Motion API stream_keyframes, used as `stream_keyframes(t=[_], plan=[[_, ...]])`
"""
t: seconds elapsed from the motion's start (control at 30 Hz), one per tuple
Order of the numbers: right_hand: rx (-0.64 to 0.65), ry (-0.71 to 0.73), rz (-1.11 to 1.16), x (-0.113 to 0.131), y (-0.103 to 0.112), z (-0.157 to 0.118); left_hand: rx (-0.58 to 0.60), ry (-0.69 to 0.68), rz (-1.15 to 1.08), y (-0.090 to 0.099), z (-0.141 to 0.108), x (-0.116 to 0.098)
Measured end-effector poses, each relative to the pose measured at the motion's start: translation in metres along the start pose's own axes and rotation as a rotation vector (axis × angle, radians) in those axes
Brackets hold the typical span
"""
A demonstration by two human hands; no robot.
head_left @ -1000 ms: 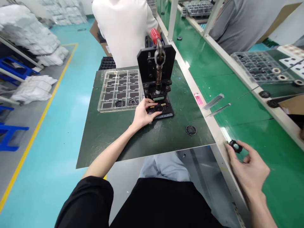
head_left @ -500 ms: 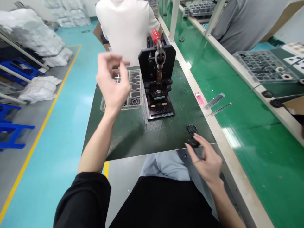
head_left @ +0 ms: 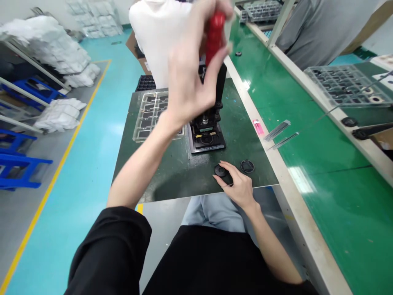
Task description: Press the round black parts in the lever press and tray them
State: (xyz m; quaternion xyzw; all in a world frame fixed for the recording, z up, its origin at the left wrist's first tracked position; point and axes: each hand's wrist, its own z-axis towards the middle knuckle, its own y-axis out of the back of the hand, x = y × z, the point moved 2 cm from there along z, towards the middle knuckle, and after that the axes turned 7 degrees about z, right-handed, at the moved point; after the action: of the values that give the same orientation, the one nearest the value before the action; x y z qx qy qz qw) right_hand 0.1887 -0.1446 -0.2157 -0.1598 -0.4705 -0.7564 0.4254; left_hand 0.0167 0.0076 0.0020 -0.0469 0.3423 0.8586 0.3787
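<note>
- In the head view, the only one we have, we are looking down on a dark green mat (head_left: 184, 176) lying at the edge of a green workbench (head_left: 331, 196).
- At 12 o'clock, the person's left hand (head_left: 193, 69) is rising, blurred, with its fingers curling around a red handle (head_left: 215, 35) on a black hand press (head_left: 205, 139).
- At 5 o'clock, the right hand (head_left: 238, 184) is resting on the mat, its thumb and fingers pinching a round black part (head_left: 220, 170).
- A second round black part (head_left: 247, 166) is lying apart at 4 o'clock, just beyond those fingers.
- A round shape is sitting in the press's nest (head_left: 206, 139), though we are reading it only hazily, and it may be a recess.
- A clear plastic tray (head_left: 156, 114) is lying at 11 o'clock, its rows of pockets holding dark squares; the left forearm is hiding part of it, so we cannot count them all.
- We are counting one press, one clear tray on the mat, and two loose round parts.
- Two co-workers, one in white (head_left: 159, 41) and one in grey (head_left: 319, 28), are standing at 12 and 1 o'clock.
</note>
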Motion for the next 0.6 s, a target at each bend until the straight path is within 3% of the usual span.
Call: stream_keyframes(t=[0.1,0.2,0.3,0.4,0.5,0.6], plan=[[-0.001,-0.002,-0.008,0.000,-0.002,0.000,-0.100,-0.275,-0.031,-0.011,-0.044,0.001],[-0.010,-0.002,-0.020,-0.001,-0.003,0.000,-0.109,-0.433,-0.086,-0.030,-0.068,0.020],[-0.018,-0.013,-0.022,-0.002,-0.004,0.000,0.014,-0.341,-0.088,-0.043,-0.075,0.035],[-0.022,-0.019,-0.019,-0.001,-0.004,0.000,0.082,-0.228,-0.097,-0.039,-0.078,0.029],[-0.018,-0.022,-0.021,-0.001,-0.004,0.000,0.031,-0.218,-0.058,-0.020,-0.068,0.006],[-0.019,-0.023,-0.018,-0.001,-0.004,0.000,-0.062,-0.088,-0.021,-0.006,-0.027,-0.005]])
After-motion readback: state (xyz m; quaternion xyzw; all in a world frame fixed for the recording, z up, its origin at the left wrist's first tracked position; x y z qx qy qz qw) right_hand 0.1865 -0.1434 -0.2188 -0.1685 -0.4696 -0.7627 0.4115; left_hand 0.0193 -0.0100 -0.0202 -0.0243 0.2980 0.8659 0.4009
